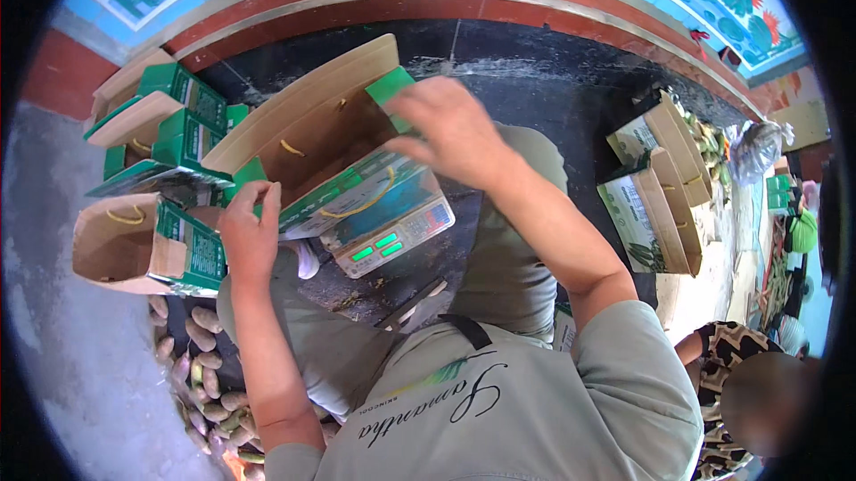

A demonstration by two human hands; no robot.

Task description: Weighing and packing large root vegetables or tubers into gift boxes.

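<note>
A green and brown cardboard box (343, 185) stands with its top uncovered on a digital scale (392, 240) in front of my knees. Its tall back flap is raised, and a yellow cord handle (361, 205) hangs on the near side. At the box's left end is my left hand (250, 227), its fingers bent and closed at the corner by a green end flap. My right hand (446, 129), slightly blurred, is by the green flap (390, 93) at the right end. Its thumb and fingers are apart with nothing between them. The box's bottom is in shadow.
More uncovered cardboard boxes (111, 245) stand at the left, others (646, 209) at the right. Brown tubers (203, 334) lie on the floor at the lower left. A plastic bag (758, 151) sits at far right. Another person's patterned sleeve (727, 347) shows at the lower right.
</note>
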